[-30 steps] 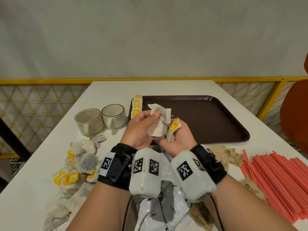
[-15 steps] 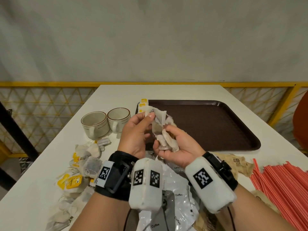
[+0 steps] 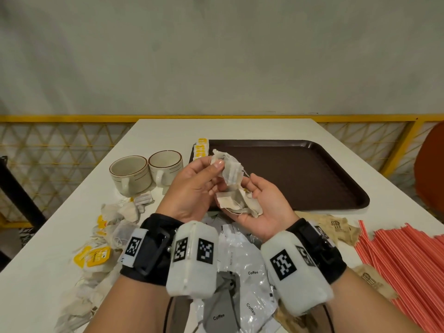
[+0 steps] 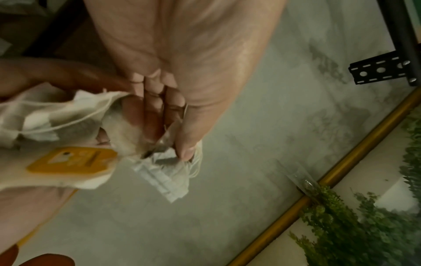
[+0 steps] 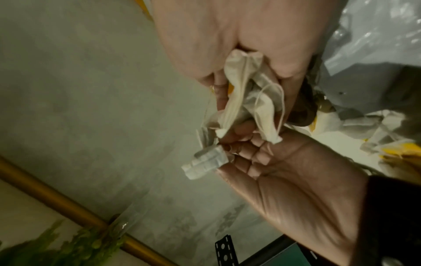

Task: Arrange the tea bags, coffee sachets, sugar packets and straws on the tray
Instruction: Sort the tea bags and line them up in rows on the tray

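Head view, progress: a short row of yellow-tagged tea bags (image 3: 200, 150) is sitting at the far left corner of the brown tray (image 3: 312, 174); the rest of the tray floor is lying bare, so I judge the job barely begun.
Head view, still waiting: the loose tea bag heap (image 3: 105, 239) is lying on the white table (image 3: 48, 284) at the left, the coffee sachets (image 3: 242, 272) under the wrists, the brown sugar packets (image 3: 336, 224) to the right, and the red straws (image 3: 406, 258) further right; two cups (image 3: 146, 171) are standing beside the tray.
Head view, hands: the left hand (image 3: 192, 191) is pinching one tea bag (image 3: 228, 169) and lifting it above the tray's near edge; the right hand (image 3: 262, 207) is lying palm up, cupping a crumpled bunch of tea bags (image 3: 237, 205).
Left wrist view: the left thumb and fingers (image 4: 157, 108) are nipping a folded tea bag (image 4: 164, 172), strings trailing; a yellow tag (image 4: 73, 160) is hanging from the bunch alongside.
Right wrist view: the right fingers are curling round the bunch (image 5: 246, 100), grasping it; the left hand (image 5: 273, 171) is holding its tea bag (image 5: 205, 162) just below.
Judgement: the bags look tangled by their strings, so separating is likely the step in hand.
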A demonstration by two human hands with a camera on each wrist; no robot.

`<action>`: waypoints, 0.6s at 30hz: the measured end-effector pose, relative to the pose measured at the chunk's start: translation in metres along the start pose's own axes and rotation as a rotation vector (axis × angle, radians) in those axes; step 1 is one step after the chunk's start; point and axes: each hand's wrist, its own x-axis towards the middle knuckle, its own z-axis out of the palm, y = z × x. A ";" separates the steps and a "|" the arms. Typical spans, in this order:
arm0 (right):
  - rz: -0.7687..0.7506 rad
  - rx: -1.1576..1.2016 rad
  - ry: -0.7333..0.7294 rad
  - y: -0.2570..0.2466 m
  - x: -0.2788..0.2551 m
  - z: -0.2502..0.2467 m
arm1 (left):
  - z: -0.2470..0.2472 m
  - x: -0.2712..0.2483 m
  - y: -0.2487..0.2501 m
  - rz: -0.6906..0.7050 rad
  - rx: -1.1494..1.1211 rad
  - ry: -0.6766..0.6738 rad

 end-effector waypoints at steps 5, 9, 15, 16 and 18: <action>-0.018 0.010 -0.080 0.001 -0.003 0.004 | -0.003 0.001 0.000 -0.034 0.013 -0.011; 0.031 0.058 -0.104 -0.001 -0.006 0.008 | -0.006 0.002 -0.004 -0.033 0.077 0.037; 0.060 0.101 -0.094 -0.003 -0.006 0.007 | -0.007 0.002 -0.005 -0.013 0.171 0.072; 0.071 0.064 -0.103 -0.003 -0.005 0.007 | -0.006 0.002 -0.006 -0.010 0.188 0.067; 0.093 0.017 -0.120 -0.001 -0.003 0.005 | -0.005 0.002 -0.006 -0.003 0.215 0.054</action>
